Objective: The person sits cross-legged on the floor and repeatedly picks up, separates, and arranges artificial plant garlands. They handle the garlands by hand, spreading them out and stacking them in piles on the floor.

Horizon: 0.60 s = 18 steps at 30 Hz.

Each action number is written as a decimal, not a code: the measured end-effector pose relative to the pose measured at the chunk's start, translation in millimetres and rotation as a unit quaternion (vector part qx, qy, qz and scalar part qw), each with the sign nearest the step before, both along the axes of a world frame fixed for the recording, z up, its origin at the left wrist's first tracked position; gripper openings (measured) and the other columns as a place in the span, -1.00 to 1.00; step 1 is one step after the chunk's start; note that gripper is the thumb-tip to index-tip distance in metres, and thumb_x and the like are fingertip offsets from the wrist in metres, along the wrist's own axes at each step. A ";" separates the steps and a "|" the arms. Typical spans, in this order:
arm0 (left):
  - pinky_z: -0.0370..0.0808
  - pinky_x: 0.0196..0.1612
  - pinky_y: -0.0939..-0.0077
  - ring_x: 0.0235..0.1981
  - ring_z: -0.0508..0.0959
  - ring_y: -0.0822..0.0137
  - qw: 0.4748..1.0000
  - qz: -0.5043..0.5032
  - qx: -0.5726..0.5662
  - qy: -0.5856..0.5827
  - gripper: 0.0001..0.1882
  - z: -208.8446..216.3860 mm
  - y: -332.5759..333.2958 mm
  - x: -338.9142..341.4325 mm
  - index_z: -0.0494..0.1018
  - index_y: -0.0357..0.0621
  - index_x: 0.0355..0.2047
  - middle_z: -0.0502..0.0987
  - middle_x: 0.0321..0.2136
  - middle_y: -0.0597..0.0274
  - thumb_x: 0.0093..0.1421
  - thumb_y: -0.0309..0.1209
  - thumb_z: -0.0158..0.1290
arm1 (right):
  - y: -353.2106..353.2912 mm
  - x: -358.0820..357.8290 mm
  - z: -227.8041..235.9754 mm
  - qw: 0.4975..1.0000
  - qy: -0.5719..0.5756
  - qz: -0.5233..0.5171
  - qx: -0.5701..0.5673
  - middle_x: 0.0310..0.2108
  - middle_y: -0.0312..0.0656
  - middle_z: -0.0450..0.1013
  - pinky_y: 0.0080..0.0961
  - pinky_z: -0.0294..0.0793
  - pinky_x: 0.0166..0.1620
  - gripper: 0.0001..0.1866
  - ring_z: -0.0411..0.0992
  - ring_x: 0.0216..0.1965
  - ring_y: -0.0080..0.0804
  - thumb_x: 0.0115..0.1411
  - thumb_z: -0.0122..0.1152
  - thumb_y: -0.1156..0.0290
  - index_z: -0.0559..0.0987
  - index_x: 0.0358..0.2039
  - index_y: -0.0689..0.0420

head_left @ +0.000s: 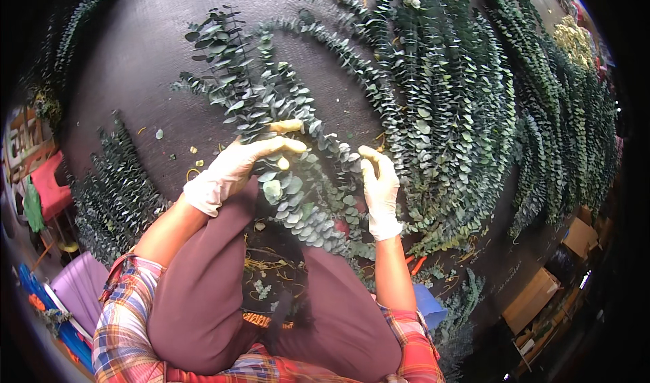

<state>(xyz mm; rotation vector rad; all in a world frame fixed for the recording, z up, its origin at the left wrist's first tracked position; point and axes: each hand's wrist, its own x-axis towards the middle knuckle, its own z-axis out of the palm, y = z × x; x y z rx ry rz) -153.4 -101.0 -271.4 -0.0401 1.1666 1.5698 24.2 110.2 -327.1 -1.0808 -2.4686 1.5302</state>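
Note:
My left hand (247,160), in a pale, yellow-stained glove, is closed around a small bunch of eucalyptus stems (233,88) held above my lap. Their round grey-green leaves fan out toward the upper left, while more leafy lengths hang down past my knees. My right hand (380,183), gloved the same way, has its thumb and fingers pinched together at a eucalyptus stem (345,158) just right of the bunch. Part of that stem is hidden among other leaves.
A big pile of eucalyptus (447,112) spreads over the dark surface (135,65) on the right, with a smaller heap (118,187) at left. Orange tool handles (418,265) lie beside my right forearm. Cardboard boxes (531,300) stand lower right, a red chair (51,188) far left.

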 end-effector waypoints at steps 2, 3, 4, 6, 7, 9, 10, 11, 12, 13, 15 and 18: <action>0.44 -0.30 0.72 -0.43 0.51 0.56 1.000 0.003 -0.001 -0.020 -0.50 -5.4 -0.5 1.0 0.25 -0.29 0.15 0.57 -0.18 0.18 0.22 -0.36 -0.02 | -5.3 -4.9 -5.4 0.997 0.013 -0.007 0.073 -0.02 -0.14 0.44 -0.43 0.33 0.07 -0.55 0.38 0.00 -0.31 0.12 0.16 0.44 0.43 0.07 0.12; 0.44 -0.31 0.72 -0.43 0.51 0.56 1.000 0.006 -0.003 -0.021 -0.50 -6.2 -1.5 1.6 0.26 -0.28 0.15 0.57 -0.18 0.18 0.22 -0.35 -0.02 | -1.2 -3.2 -17.3 0.995 -0.016 0.046 0.085 0.06 -0.07 0.37 -0.36 0.27 0.13 -0.37 0.32 0.07 -0.20 0.06 0.24 0.36 0.31 0.17 0.12; 0.44 -0.31 0.72 -0.43 0.50 0.56 1.000 0.010 -0.005 -0.020 -0.50 -6.9 -2.4 2.1 0.26 -0.28 0.15 0.57 -0.19 0.19 0.23 -0.35 -0.02 | -0.9 -9.8 -19.8 0.988 -0.002 0.093 0.120 0.05 -0.07 0.37 -0.36 0.27 0.13 -0.36 0.33 0.07 -0.18 0.04 0.26 0.35 0.32 0.16 0.12; 0.44 -0.31 0.72 -0.43 0.50 0.56 0.999 0.019 -0.013 -0.031 -0.50 -9.3 -4.4 2.6 0.26 -0.27 0.15 0.57 -0.19 0.19 0.23 -0.35 -0.02 | -2.4 -24.3 -26.1 0.964 0.025 0.184 0.190 0.04 -0.05 0.38 -0.34 0.27 0.13 -0.35 0.34 0.05 -0.15 0.01 0.30 0.33 0.34 0.14 0.13; 0.44 -0.32 0.72 -0.43 0.50 0.56 0.999 0.023 -0.016 -0.044 -0.50 -11.3 -5.2 3.1 0.25 -0.27 0.15 0.57 -0.18 0.20 0.23 -0.34 -0.02 | -2.9 -30.0 -32.0 0.952 0.057 0.209 0.217 -0.06 -0.09 0.43 -0.35 0.34 0.04 -0.36 0.39 -0.04 -0.17 0.01 0.29 0.32 0.36 0.14 0.03; 0.43 -0.32 0.72 -0.42 0.50 0.56 0.998 0.027 -0.017 -0.061 -0.50 -15.8 -5.4 4.9 0.24 -0.26 0.16 0.57 -0.18 0.20 0.24 -0.33 -0.02 | 1.6 -27.9 -42.8 0.955 -0.060 0.210 0.202 -0.15 -0.13 0.46 -0.36 0.38 -0.04 -0.41 0.42 -0.13 -0.20 0.04 0.25 0.35 0.37 0.13 -0.05; 0.43 -0.32 0.72 -0.42 0.50 0.56 0.997 0.030 -0.019 -0.064 -0.50 -18.5 -9.3 4.9 0.24 -0.25 0.16 0.57 -0.18 0.20 0.24 -0.33 -0.02 | 0.0 -31.0 -43.4 0.951 -0.115 0.213 0.191 -0.20 -0.15 0.47 -0.37 0.41 -0.08 -0.43 0.44 -0.18 -0.22 0.05 0.22 0.37 0.38 0.13 -0.09; 0.43 -0.33 0.72 -0.42 0.50 0.56 0.997 0.033 -0.021 -0.068 -0.49 -21.3 -12.6 5.1 0.23 -0.25 0.16 0.56 -0.17 0.20 0.24 -0.32 -0.02 | 1.6 -29.0 -40.4 0.961 -0.018 0.174 0.216 -0.30 -0.18 0.47 -0.39 0.44 -0.17 -0.48 0.44 -0.27 -0.25 0.09 0.16 0.43 0.39 0.11 -0.14; 0.44 -0.32 0.70 -0.41 0.50 0.56 0.996 0.035 -0.018 -0.076 -0.50 -24.1 -14.6 5.6 0.22 -0.25 0.17 0.56 -0.17 0.19 0.25 -0.33 -0.02 | 5.6 -25.8 -35.7 0.971 -0.015 0.149 0.187 -0.30 -0.19 0.48 -0.41 0.44 -0.18 -0.52 0.44 -0.29 -0.26 0.10 0.15 0.46 0.43 0.08 -0.09; 0.45 -0.30 0.69 -0.40 0.50 0.55 0.996 0.040 -0.015 -0.077 -0.50 -24.7 -17.8 5.9 0.22 -0.25 0.17 0.56 -0.16 0.18 0.25 -0.34 -0.02 | 6.6 -26.1 -27.0 0.980 0.010 0.133 0.145 -0.31 -0.18 0.48 -0.44 0.43 -0.19 -0.54 0.44 -0.31 -0.28 0.09 0.15 0.49 0.46 0.06 -0.07; 0.48 -0.27 0.67 -0.38 0.52 0.54 0.996 0.053 -0.002 -0.075 -0.49 -22.6 -18.1 6.1 0.20 -0.26 0.18 0.55 -0.14 0.14 0.25 -0.36 -0.02 | 3.8 -24.8 -9.4 0.994 0.043 0.079 0.054 -0.35 -0.17 0.47 -0.52 0.40 -0.22 -0.59 0.41 -0.37 -0.37 0.08 0.15 0.57 0.53 -0.02 0.02; 0.48 -0.22 0.65 -0.35 0.53 0.51 0.996 0.047 0.017 -0.069 -0.44 -16.7 -13.1 4.7 0.14 -0.28 0.22 0.51 -0.07 0.10 0.24 -0.37 -0.02 | -1.2 -14.1 1.8 0.996 0.073 0.056 -0.012 -0.42 -0.24 0.44 -0.60 0.36 -0.28 -0.63 0.36 -0.41 -0.50 0.07 0.14 0.64 0.55 -0.07 0.15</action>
